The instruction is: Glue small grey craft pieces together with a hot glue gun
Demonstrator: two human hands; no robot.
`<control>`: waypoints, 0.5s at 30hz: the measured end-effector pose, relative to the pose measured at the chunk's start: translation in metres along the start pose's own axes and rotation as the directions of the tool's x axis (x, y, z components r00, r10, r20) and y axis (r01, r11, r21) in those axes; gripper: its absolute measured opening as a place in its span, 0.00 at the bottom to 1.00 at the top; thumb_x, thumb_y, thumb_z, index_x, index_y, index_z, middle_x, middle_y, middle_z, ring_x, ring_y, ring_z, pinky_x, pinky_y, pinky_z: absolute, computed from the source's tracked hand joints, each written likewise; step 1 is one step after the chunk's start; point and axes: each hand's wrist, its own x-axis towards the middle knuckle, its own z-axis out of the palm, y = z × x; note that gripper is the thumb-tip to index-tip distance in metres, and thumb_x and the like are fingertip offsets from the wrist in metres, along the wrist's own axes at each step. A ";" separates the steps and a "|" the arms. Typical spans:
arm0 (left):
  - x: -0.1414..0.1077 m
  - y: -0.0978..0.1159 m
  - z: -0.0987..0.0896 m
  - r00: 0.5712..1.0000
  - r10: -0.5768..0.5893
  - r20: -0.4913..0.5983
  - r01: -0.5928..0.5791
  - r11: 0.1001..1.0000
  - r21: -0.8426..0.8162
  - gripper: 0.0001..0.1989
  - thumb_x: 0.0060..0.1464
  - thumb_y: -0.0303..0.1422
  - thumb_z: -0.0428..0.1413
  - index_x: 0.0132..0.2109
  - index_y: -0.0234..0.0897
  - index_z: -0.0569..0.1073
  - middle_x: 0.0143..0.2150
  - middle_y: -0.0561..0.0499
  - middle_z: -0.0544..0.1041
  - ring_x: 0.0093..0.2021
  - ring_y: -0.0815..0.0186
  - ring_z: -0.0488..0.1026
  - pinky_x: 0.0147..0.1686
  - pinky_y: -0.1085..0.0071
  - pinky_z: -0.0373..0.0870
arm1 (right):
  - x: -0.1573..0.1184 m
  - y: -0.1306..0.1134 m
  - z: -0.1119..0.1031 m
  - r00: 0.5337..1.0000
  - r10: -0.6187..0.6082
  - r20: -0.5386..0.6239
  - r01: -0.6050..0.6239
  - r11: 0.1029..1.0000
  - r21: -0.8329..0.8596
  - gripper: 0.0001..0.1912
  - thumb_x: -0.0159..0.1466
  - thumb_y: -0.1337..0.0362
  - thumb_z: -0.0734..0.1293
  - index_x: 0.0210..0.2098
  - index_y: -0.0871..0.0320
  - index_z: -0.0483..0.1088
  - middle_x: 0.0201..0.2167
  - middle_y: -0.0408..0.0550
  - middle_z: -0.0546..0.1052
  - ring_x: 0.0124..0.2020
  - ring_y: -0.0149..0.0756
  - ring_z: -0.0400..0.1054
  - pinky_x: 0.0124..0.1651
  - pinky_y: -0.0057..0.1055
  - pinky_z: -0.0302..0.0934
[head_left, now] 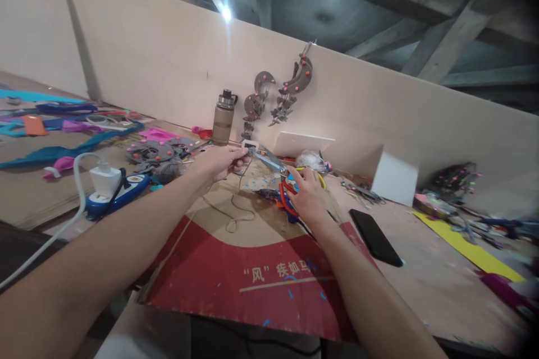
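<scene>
My right hand grips a pair of scissors with red and yellow handles. Their blades point left, with the tips close to the fingers of my left hand. Those fingers are pinched together on a grey thread, and a small grey piece shows at the fingertips, too small to name. A length of grey thread trails in loops over the red and tan cardboard below. Beneath the right hand lies a glue gun, partly hidden, with small blue scraps around it.
A drink bottle stands by the partition, where grey moon-shaped hangings hang. At left are a power strip, grey felt pieces and coloured strips. A black phone and yellow sheet lie at right.
</scene>
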 end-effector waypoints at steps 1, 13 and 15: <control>-0.001 0.000 0.000 1.000 0.000 -0.002 0.000 1.000 0.002 0.08 0.54 0.29 0.56 0.30 0.26 0.73 0.26 0.49 0.70 0.18 0.79 0.59 0.14 0.82 0.54 | 0.000 0.000 0.000 1.000 -0.001 0.001 0.001 1.000 0.004 0.27 0.57 0.65 0.68 0.56 0.52 0.64 0.43 0.52 0.67 0.45 0.43 0.59 0.47 0.37 0.58; 0.001 0.000 -0.003 0.999 0.043 -0.029 -0.043 0.999 -0.003 0.07 0.52 0.29 0.58 0.31 0.26 0.73 0.25 0.49 0.70 0.18 0.79 0.59 0.15 0.82 0.53 | -0.001 0.000 -0.002 1.000 -0.016 -0.008 0.016 1.000 0.021 0.27 0.58 0.64 0.67 0.56 0.52 0.63 0.43 0.52 0.67 0.45 0.44 0.58 0.48 0.37 0.57; 0.002 -0.002 -0.003 0.998 0.056 -0.022 -0.056 0.998 0.011 0.08 0.51 0.30 0.59 0.30 0.26 0.74 0.25 0.49 0.71 0.18 0.79 0.59 0.15 0.82 0.52 | 0.000 -0.001 -0.003 1.000 -0.017 -0.006 0.017 1.000 0.020 0.26 0.58 0.64 0.66 0.56 0.52 0.63 0.43 0.52 0.67 0.45 0.44 0.58 0.48 0.37 0.57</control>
